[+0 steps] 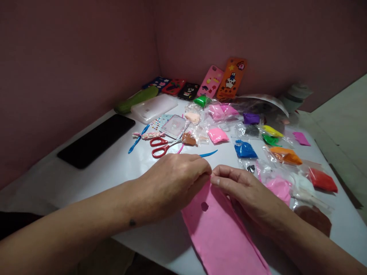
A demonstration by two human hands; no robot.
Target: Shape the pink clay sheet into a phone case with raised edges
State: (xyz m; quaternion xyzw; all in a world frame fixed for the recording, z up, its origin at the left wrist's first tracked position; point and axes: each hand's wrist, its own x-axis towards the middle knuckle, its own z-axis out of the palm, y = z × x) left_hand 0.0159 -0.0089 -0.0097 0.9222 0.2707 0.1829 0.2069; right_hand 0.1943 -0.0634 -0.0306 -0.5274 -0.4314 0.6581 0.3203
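Observation:
A long pink piece (223, 233) with a small dark spot near its upper end slants down to the bottom edge of the view. My left hand (177, 183) is closed on its top end, with the fingertips partly hidden behind the knuckles. From the right, my right hand (241, 187) pinches the same end between thumb and fingers. The fingertips of both hands almost meet there. Just beyond them lie red-handled scissors (162, 147) and the tip of a blue tool (209, 154).
Bags of coloured clay (245, 149) cover the right side of the white table (114, 187). A black phone (97, 141) lies at the left. Decorated phone cases (231, 78) stand and lie by the wall, near a clear case (155, 108). A bottle (295, 97) is at the back right.

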